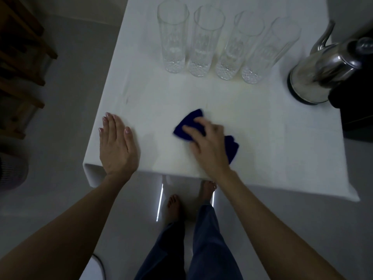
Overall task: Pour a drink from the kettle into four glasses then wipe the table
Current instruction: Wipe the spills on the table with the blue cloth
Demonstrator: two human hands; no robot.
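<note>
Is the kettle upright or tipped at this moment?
Upright. The kettle stands on its base on the table, spout up, with neither hand on it.

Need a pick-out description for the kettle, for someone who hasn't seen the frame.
Start at the white table. A row of four tall clear glasses stands along its far side; follow that row to the right, towards the table's right edge. There stands the kettle, the only shiny metal thing on the table, squat with a curved spout and a dark base.
</note>
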